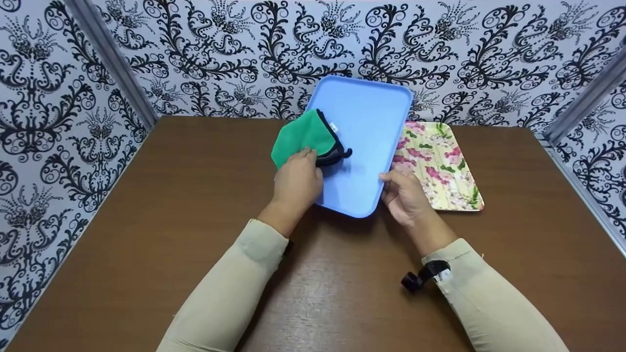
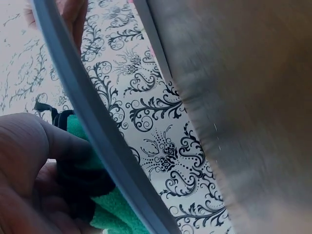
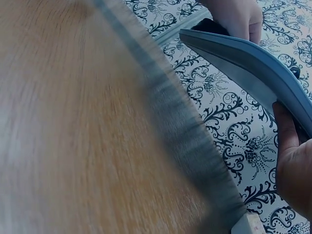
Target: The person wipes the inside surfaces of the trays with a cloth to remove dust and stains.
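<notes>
A light blue rectangular tray (image 1: 374, 115) is held raised and tilted above the table. My right hand (image 1: 407, 195) grips its lower right edge, thumb on the upper face; the right wrist view shows the tray (image 3: 243, 54) edge-on, with fingers on its underside. My left hand (image 1: 298, 181) holds a green cloth (image 1: 304, 137) with black edging, a small white tag and a black loop against the left part of the tray's face. In the left wrist view, curled fingers hold the bunched cloth (image 2: 117, 212) beside the tray's rim (image 2: 92, 114).
A second tray with a pink floral pattern (image 1: 442, 168) lies on the brown wooden table (image 1: 195, 205), right of the blue one and partly behind my right hand. Patterned black-and-white walls (image 1: 220, 63) stand at the back and sides. A dark strap (image 1: 433, 271) circles the right wrist.
</notes>
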The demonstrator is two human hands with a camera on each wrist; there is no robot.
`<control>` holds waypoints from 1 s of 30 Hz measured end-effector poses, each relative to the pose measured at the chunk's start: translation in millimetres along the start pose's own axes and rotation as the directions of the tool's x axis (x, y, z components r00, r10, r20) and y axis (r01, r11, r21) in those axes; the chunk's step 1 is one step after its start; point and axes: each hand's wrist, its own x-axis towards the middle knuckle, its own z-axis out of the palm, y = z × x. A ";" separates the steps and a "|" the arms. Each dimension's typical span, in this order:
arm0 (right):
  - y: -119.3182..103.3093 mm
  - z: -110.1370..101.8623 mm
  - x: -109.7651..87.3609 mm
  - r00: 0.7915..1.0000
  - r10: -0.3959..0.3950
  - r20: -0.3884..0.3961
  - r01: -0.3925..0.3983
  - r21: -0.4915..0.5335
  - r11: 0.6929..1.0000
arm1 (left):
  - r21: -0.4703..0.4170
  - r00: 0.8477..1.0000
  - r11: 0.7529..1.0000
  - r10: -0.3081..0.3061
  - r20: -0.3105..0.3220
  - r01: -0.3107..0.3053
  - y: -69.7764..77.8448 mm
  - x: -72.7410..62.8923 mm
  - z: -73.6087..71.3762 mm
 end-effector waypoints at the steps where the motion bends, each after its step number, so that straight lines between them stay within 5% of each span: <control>1: 0.3 0.2 0.0 1.000 0.000 0.007 0.000 -0.004 1.000 | -0.024 1.000 1.000 -0.009 0.000 0.009 -0.2 0.3 -0.4; 14: 4.5 5.4 -2.4 1.000 0.028 -0.011 -0.028 -0.022 0.999 | -0.243 1.000 0.970 0.007 -0.003 -0.008 5.5 -3.4 -1.2; 30: 5.4 5.6 -3.0 0.998 0.059 -0.001 -0.059 -0.035 0.998 | -0.344 0.999 0.938 0.048 0.007 -0.043 34.1 -8.8 1.1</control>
